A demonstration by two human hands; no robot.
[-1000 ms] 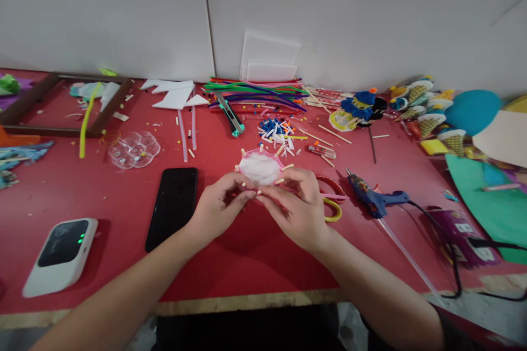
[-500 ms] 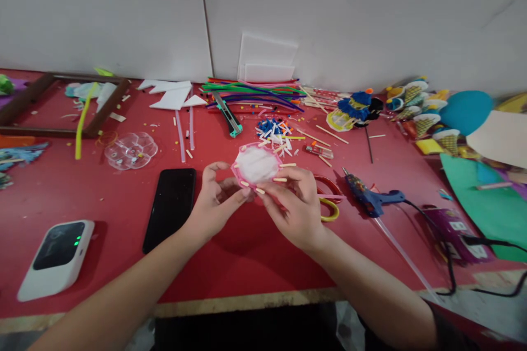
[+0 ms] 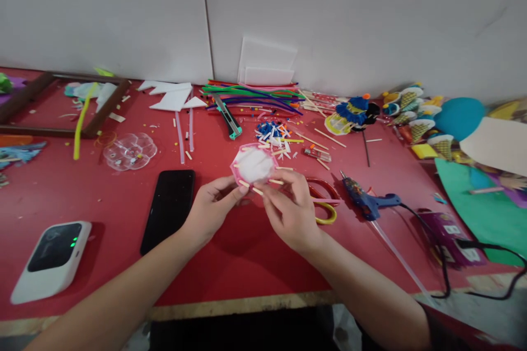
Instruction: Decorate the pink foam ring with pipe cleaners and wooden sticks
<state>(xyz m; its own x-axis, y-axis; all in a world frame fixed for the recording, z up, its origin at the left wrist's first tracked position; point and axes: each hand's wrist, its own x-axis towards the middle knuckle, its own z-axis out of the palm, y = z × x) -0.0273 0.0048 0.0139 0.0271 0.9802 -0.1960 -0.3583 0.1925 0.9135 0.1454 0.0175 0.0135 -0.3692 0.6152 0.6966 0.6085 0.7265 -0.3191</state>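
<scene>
Between my hands, above the red table, is a small pink-rimmed craft piece [image 3: 256, 165] with a white middle and several short wooden sticks around its edge. My left hand [image 3: 216, 203] pinches its lower left rim between thumb and fingers. On the other side, my right hand [image 3: 294, 208] has its thumb and fingers closed at the lower right edge, by a short wooden stick [image 3: 258, 191]. Whether those fingers grip the stick or the rim itself is hard to make out. Red and yellow scissor handles [image 3: 327, 213] lie just right of my right hand.
A black phone [image 3: 168, 211] and a white device [image 3: 52, 260] lie to the left. A blue glue gun [image 3: 366, 197] with a cord rests on the right. Behind are a cutter knife [image 3: 228, 116], pipe cleaners [image 3: 255, 93] and a clear palette [image 3: 129, 152].
My left fingers, raised behind the rim before, are now lower and more folded under the craft piece. The piece is tilted slightly. The whole view has shifted a little.
</scene>
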